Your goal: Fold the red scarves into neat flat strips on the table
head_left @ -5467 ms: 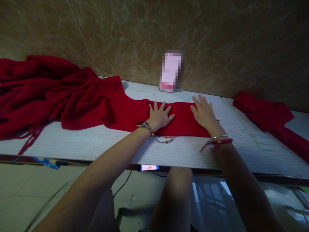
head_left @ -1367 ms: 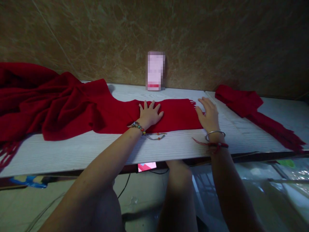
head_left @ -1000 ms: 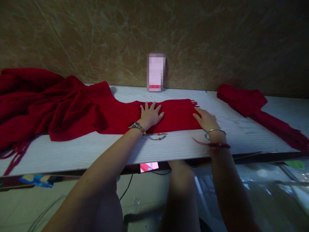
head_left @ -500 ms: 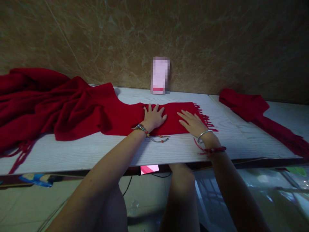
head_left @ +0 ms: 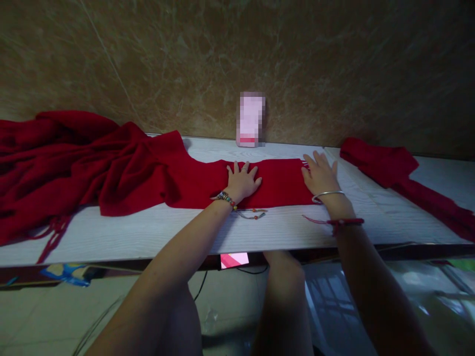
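A long red scarf [head_left: 202,185] runs across the white wood-grain table [head_left: 185,232], bunched in folds on the left and lying flat at the centre. My left hand [head_left: 243,182] rests palm down on the flat stretch, fingers spread, with a beaded bracelet at the wrist. Over the fringed right end lies my right hand [head_left: 322,174], its fingers stretched out and somewhat apart, covering most of the tassels. A silver bangle and a red cord are on that wrist.
A second red fringed cloth [head_left: 389,170] lies twisted on the right of the table. A blurred-out pink phone-shaped object [head_left: 251,118] leans against the brown marbled wall [head_left: 166,59]. Below the front edge sit a lit screen [head_left: 234,260] and a blue plastic piece [head_left: 67,274].
My right hand has moved right and away from me, from the scarf's flat part onto its fringe. My left hand stays on the same part of the scarf. The view has shifted slightly.
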A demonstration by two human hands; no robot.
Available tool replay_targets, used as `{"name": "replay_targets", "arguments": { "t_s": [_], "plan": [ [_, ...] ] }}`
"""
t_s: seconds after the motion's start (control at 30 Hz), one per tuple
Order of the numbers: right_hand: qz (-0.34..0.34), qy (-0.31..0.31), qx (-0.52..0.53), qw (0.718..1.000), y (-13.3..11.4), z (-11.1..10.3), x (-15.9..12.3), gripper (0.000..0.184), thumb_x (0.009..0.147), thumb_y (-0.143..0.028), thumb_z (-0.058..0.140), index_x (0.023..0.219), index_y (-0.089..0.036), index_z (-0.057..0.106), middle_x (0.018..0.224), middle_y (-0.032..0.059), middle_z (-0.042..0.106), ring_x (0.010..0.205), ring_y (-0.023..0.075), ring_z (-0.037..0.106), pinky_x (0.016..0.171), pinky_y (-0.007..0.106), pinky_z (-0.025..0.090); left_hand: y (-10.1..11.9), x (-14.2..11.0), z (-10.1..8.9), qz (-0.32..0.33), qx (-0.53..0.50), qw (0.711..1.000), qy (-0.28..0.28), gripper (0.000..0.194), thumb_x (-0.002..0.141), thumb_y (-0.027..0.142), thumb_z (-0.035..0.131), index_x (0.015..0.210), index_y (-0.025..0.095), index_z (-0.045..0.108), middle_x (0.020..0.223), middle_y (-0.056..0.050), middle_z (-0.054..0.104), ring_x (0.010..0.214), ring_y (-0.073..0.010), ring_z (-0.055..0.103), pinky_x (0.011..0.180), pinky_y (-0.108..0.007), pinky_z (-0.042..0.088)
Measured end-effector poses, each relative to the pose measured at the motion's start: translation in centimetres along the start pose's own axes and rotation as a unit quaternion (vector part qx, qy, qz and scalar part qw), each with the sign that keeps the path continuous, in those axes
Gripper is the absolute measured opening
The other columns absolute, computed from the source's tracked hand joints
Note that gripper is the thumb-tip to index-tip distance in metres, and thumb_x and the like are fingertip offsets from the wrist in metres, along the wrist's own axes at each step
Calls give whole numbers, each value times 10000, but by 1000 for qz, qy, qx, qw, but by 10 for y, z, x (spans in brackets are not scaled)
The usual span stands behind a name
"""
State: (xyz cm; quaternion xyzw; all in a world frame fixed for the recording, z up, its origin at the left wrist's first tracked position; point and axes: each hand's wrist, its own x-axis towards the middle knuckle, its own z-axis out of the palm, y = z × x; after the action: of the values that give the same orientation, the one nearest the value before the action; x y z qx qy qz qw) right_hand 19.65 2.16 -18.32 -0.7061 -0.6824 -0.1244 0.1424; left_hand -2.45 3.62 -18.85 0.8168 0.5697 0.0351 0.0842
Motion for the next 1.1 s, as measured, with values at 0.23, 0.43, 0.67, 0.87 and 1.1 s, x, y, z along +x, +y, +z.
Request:
{"name": "replay_targets", "arguments": {
  "t_s": [0.23, 0.43, 0.67, 0.87, 1.1],
  "plan": [
    [-91, -156, 16, 983, -52, 16, 32, 509, 909, -382, 357, 1383, -216, 438, 1506, 117, 344, 1379, 323, 302, 1081, 610, 249, 1, 0, 1, -5, -5, 1000, 2, 563, 944, 483, 240, 1453, 257, 318, 1551, -55, 236, 1408, -397, 143, 1108, -616, 144],
    [-58, -158, 48, 985, -37, 42, 35, 489, 922, -391, 303, 1388, -301, 421, 1491, 67, 381, 1360, 269, 354, 1068, 602, 283, 1, 2, 1, -9, -6, 1000, -9, 570, 940, 497, 224, 1456, 270, 309, 1557, -41, 217, 1417, -384, 120, 1114, -611, 131],
    [25, -138, 9, 990, -15, 45, 41, 510, 918, -354, 289, 1370, -188, 457, 1452, 157, 423, 1342, 306, 377, 1042, 579, 327, -1, 1, 3, -6, -6, 1000, 0, 566, 940, 497, 228, 1451, 274, 322, 1553, -37, 234, 1414, -385, 137, 1115, -608, 133],
    [60, -64, 23, 996, 2, 46, 42, 500, 894, -303, 322, 1334, -146, 500, 1385, 172, 501, 1300, 325, 428, 1016, 575, 367, -1, 1, 3, -6, -1, 1000, -1, 565, 938, 499, 230, 1452, 280, 316, 1554, -34, 233, 1415, -376, 141, 1116, -603, 139],
    [-89, -129, 65, 986, -25, 44, 47, 468, 918, -254, 308, 1339, -197, 504, 1402, 73, 503, 1316, 243, 423, 1083, 506, 326, -1, 2, 2, -5, -4, 1000, -1, 564, 938, 494, 238, 1453, 277, 315, 1553, -33, 235, 1411, -386, 147, 1115, -605, 139]
  ]
}}
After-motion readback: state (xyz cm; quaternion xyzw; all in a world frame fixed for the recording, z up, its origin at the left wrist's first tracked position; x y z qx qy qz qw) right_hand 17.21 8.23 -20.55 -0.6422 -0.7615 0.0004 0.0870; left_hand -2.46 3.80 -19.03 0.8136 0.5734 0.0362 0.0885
